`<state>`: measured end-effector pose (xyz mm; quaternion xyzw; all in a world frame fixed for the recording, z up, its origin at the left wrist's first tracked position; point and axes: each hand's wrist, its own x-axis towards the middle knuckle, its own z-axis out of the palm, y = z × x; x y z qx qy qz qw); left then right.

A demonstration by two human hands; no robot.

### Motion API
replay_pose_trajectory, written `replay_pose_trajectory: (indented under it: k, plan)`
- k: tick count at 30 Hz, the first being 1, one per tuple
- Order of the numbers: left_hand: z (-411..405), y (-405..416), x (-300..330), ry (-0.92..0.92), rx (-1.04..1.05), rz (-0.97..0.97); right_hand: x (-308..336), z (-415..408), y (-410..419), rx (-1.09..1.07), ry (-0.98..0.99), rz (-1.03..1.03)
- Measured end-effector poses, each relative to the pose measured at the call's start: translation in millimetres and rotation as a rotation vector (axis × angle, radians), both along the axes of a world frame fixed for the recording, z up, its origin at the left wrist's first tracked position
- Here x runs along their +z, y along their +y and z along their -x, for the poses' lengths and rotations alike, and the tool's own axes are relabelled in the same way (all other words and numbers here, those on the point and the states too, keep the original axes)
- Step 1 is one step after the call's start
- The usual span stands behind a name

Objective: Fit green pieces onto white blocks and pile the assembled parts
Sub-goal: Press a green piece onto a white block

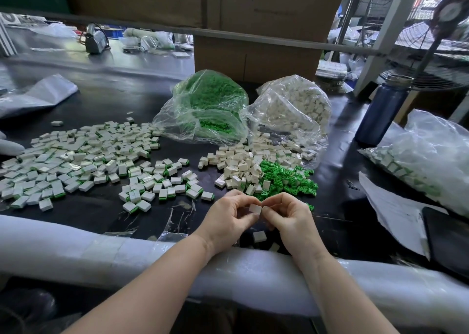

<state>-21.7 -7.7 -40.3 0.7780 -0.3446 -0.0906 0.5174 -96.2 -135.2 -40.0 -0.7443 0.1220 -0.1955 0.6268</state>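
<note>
Left hand (229, 215) and right hand (288, 217) both pinch one white block (255, 209), grip clamped, above dark desk (106, 105); assembled pile (76, 161) lies left.

Soft daylight from upper right glares off plastic bags (286, 110) (wide-angle edges bend, background blurs).

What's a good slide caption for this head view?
Both hands pinch a white block beside loose green pieces.
</note>
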Motion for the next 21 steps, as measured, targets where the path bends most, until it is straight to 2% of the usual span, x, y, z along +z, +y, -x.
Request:
replay_pose_trajectory:
  k: [4,7,12,16,21]
  plan:
    - [1.2,2.1,1.2,-0.156,0.021,-0.009,-1.1,-0.1,-1.2,-0.007,0.016,0.006]
    - [2.2,1.4,1.2,-0.204,0.042,-0.002,-2.0,-0.3,-1.5,-0.003,0.022,0.010]
    - [-1.9,1.4,-0.9,0.012,0.039,0.015,-2.7,0.4,-1.7,-0.020,0.018,-0.060]
    - [-4.6,2.0,-1.9,0.124,0.022,0.009,-2.5,0.2,0.1,-0.026,0.037,-0.025]
    - [-5.7,2.3,-3.8,0.126,0.008,-0.051,-1.5,0.0,1.3,-0.026,0.085,0.047]
